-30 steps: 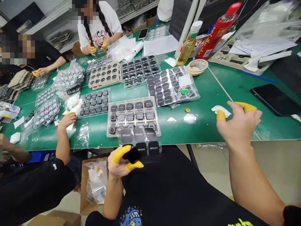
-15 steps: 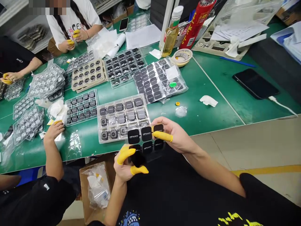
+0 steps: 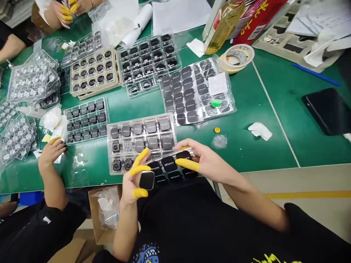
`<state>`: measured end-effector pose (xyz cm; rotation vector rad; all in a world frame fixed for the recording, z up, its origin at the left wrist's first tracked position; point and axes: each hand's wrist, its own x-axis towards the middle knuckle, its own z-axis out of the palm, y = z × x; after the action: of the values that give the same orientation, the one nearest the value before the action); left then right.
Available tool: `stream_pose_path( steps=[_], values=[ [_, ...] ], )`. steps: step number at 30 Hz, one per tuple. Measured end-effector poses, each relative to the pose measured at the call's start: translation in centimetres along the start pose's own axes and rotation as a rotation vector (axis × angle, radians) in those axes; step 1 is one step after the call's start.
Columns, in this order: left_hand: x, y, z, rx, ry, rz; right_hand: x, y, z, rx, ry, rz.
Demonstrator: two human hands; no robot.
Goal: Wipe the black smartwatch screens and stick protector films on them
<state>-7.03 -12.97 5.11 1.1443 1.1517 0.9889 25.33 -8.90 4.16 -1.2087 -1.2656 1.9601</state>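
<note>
Watch module (image 3: 147,180) ×1, black glass showing, pinched in left hand (image 3: 129,184), three yellow finger cots (image 3: 139,169) visible there. Label sheet (image 3: 168,172) ×1, six black labels (image 3: 169,164) showing, gripped in right hand (image 3: 204,159), just beside module. Both at near edge of green table (image 3: 238,146). Behind: clear tray (image 3: 138,120) with eight dark-topped modules (image 3: 137,128) and three bare-backed modules (image 3: 116,165) visible, rest hidden.

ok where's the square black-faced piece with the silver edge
In the head view, the square black-faced piece is left of and below centre, held in the left hand, beside the sheet of black labels in the right hand.
</note>
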Motion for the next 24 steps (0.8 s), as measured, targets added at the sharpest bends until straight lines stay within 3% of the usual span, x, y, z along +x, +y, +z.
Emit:
stream_pose_path(
  steps=[2, 4, 9, 15, 24],
  values=[
    [-0.9, -2.5, 4.1, -0.025, -0.006, -0.046, 0.4, 0.4, 0.5, 0.030, 0.004, 0.019],
    [-1.2, -3.9, 5.6, -0.056, -0.001, -0.088, 0.7, 0.7, 0.7, 0.040, 0.025, 0.028],
    [-1.5, -4.4, 4.4, -0.275, 0.008, -0.198, 1.3, 1.3, 0.6, 0.010, 0.055, -0.041],
    [-1.8, -4.1, 3.7, -0.296, 0.082, -0.143, 3.0, 1.4, 0.7, -0.084, 0.089, -0.112],
    [-2.7, -4.3, 3.2, -0.233, 0.125, -0.033, 4.5, -0.1, 3.0, -0.065, 0.116, -0.058]
  ],
)
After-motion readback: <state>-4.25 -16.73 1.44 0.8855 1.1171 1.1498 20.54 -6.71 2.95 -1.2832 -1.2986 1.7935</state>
